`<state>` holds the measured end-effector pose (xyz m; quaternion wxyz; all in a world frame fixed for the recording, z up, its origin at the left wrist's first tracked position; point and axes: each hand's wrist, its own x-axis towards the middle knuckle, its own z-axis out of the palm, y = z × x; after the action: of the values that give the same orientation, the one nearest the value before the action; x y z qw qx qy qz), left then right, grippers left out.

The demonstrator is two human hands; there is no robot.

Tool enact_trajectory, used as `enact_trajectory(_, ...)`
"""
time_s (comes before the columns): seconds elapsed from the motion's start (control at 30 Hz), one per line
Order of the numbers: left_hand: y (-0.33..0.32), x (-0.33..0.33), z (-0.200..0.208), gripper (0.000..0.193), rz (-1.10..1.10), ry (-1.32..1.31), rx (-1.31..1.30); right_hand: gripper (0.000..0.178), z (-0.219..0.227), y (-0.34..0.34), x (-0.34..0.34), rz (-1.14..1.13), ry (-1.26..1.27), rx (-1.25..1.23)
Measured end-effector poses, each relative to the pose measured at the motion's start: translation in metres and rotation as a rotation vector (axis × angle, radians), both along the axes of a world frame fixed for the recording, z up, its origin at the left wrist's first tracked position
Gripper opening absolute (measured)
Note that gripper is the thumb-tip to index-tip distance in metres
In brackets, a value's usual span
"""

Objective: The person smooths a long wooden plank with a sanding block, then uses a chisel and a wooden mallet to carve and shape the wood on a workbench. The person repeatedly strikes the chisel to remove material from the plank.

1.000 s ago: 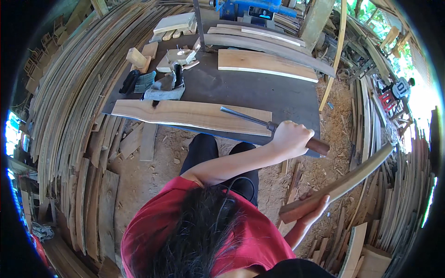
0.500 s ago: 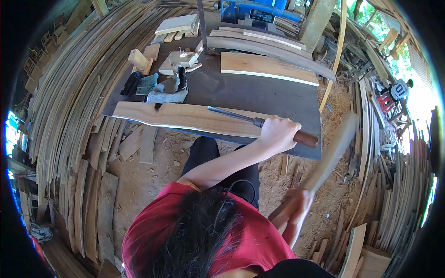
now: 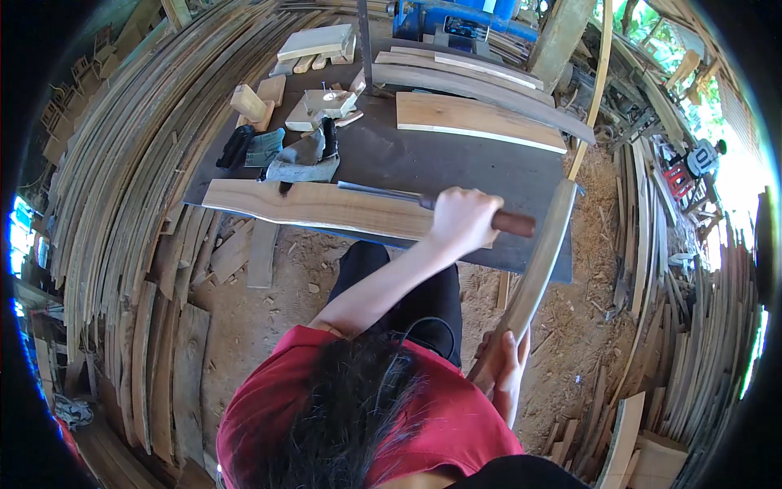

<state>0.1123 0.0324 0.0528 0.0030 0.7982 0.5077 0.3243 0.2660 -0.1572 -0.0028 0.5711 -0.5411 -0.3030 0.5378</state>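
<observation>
My left hand (image 3: 466, 218) is closed around a chisel (image 3: 379, 191), its brown handle end sticking out to the right and its long metal blade pointing left. The blade lies low over a curved wooden board (image 3: 318, 205) along the table's near edge; whether they touch I cannot tell. Near the board's left end is a dark notch or mark (image 3: 285, 188). Lower down on the right, my right hand (image 3: 507, 363) grips a long, slightly curved wooden club (image 3: 542, 257). Its far end rises just right of the chisel handle, apparently apart from it.
On the dark table (image 3: 366, 155) lie crumpled cloths (image 3: 303, 159), small wood blocks (image 3: 322, 107) with an upright screw or nail, and a wide board (image 3: 481, 122). Long planks (image 3: 163, 155) are stacked at left. More timber lies at right, where a person (image 3: 700, 159) appears far off.
My left hand and the chisel have shifted left along the board. The club, blurred and leaning farther right before, has swung left and now shows sharply.
</observation>
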Motion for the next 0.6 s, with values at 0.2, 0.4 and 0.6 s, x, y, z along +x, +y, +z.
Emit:
enact_trajectory(0.2, 0.003, -0.025, 0.007, 0.010, 0.063, 0.004, -0.018, 0.052, 0.008, 0.011, 0.017, -0.216, 0.021, 0.120)
enact_trajectory(0.4, 0.003, -0.031, 0.003, 0.011, 0.043, -0.003, -0.029, 0.052, -0.008, 0.011, -0.019, 0.099, 0.017, 0.083)
enact_trajectory(0.6, 0.002, -0.059, 0.004, 0.013, 0.086, 0.012, -0.014, 0.044, 0.009, 0.018, -0.012, -0.079, -0.037, 0.090)
